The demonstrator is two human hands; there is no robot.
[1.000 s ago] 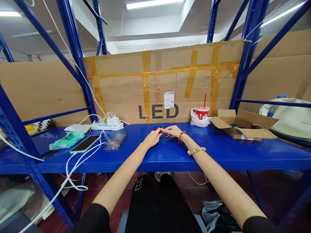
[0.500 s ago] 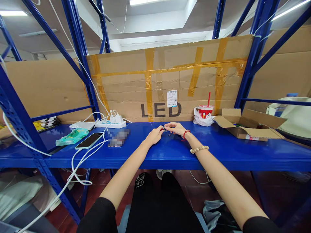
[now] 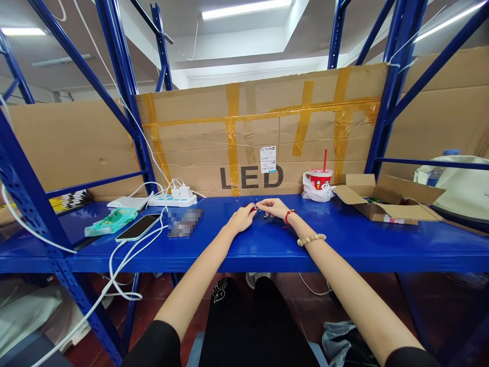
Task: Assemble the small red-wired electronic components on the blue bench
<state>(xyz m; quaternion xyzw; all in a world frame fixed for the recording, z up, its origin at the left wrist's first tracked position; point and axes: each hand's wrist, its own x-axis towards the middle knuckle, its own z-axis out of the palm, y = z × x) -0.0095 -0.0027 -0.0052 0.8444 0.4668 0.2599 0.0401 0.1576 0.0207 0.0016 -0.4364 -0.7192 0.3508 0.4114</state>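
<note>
Above the middle of the blue shelf top (image 3: 305, 244), my two hands meet fingertip to fingertip. My left hand (image 3: 241, 218) is closed round a small red and silver piece (image 3: 253, 208), too small to name. From the other side my right hand (image 3: 273, 208), with a red cord and a beaded bracelet at the wrist, pinches at the silver end. Its fingertips hide most of what they grip. A tiny dark and shiny bit (image 3: 266, 217) shows just below the right fingers; whether it hangs or lies on the shelf I cannot tell.
To the left are a phone (image 3: 138, 227), a green packet (image 3: 110, 222), a power strip (image 3: 172, 200) with white cables and a blurred-out flat item (image 3: 185, 223). A red cup (image 3: 321, 179) in a plastic bag and an open cardboard box (image 3: 389, 211) stand right. Cardboard (image 3: 183, 148) backs the shelf.
The view has tilted up slightly. Both hands stay together at the small piece, and the right fingers have closed in a little around its silver end.
</note>
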